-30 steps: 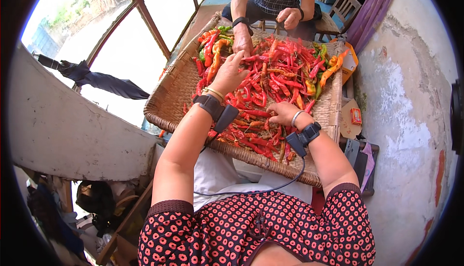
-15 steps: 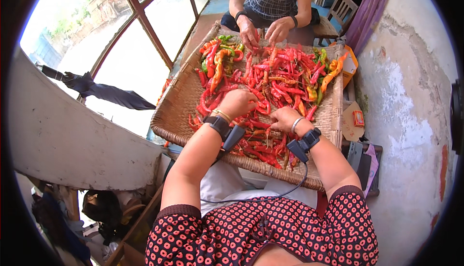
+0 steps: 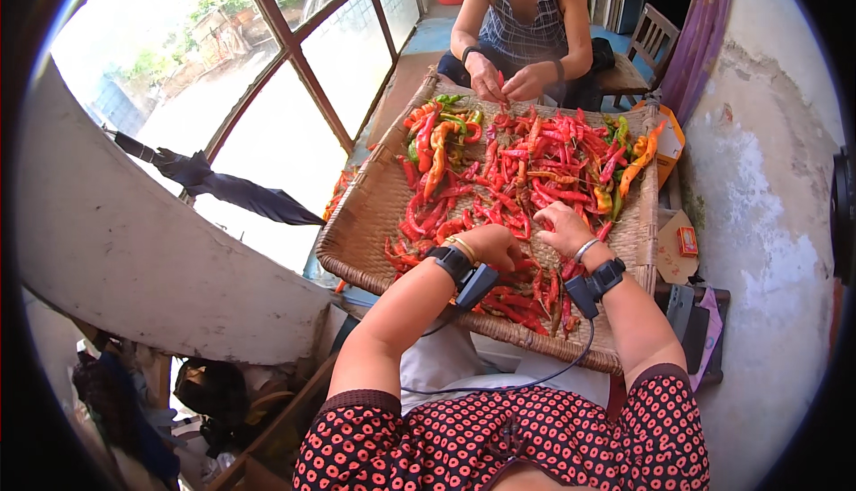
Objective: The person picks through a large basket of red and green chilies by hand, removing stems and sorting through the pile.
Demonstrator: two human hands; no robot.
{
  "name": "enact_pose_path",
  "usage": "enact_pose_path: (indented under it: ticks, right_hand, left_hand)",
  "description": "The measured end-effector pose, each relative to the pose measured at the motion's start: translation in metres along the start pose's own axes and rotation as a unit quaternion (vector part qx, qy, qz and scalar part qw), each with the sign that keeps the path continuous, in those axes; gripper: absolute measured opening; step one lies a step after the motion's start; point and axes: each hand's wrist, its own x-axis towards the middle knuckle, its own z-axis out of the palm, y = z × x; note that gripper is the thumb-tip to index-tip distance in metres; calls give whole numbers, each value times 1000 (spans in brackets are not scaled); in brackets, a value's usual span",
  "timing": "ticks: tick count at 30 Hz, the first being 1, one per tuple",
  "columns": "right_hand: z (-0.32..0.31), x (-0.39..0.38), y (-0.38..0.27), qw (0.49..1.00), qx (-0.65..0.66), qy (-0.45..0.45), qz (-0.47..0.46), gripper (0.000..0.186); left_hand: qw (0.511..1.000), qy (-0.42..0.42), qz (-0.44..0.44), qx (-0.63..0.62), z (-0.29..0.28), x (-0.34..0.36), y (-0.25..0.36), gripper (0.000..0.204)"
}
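Red chili peppers (image 3: 553, 152), some wrinkled, lie heaped in a shallow woven tray (image 3: 361, 232). My left hand (image 3: 495, 246) is over the near middle of the heap. Its fingers curl downward, their tips hidden, and whatever they hold cannot be made out. Just to the right, my right hand (image 3: 563, 231) bends over the peppers with thumb and fingers drawn in. Red peppers lie right at its fingertips, but its grip is partly hidden. Orange and green peppers (image 3: 437, 156) form a bunch at the far left; more orange and green ones (image 3: 637, 161) lie along the right side.
Across the tray a seated person's hands (image 3: 508, 81) hold a red pepper. A folded dark umbrella (image 3: 241, 189) hangs at the left by the window. At the right are a small red box (image 3: 687, 241), a wooden chair (image 3: 646, 54) and a worn wall. A cable (image 3: 499, 390) crosses my lap.
The view has shifted, so everything sits lower and farther right. Over the peppers, my left hand has come nearer me and my right hand has gone slightly farther out. The other person's hands have drawn together.
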Motion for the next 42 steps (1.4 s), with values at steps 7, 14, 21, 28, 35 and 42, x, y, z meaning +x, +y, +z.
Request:
enact_pose_path:
  ticks: [7, 14, 21, 28, 35, 42]
  right_hand:
    - [4, -5, 15, 972, -190, -85, 110, 35]
    - [11, -1, 13, 961, -236, -104, 102, 25]
    - [4, 0, -3, 959, -200, -127, 157, 29]
    - [12, -2, 12, 960, -223, -78, 147, 25]
    - [2, 1, -12, 976, -203, -37, 73, 17]
    - [-10, 2, -21, 945, 286, 47, 150, 18]
  left_hand:
    - [990, -25, -16, 136, -3, -1, 13, 24]
    - [976, 42, -53, -206, -30, -15, 21, 11]
    - [851, 506, 35, -134, -39, -14, -21, 31]
    - [958, 272, 57, 64, -22, -13, 3, 21]
    - [969, 214, 108, 63, -15, -4, 7, 29]
    - [950, 228, 136, -165, -14, 0, 19, 51]
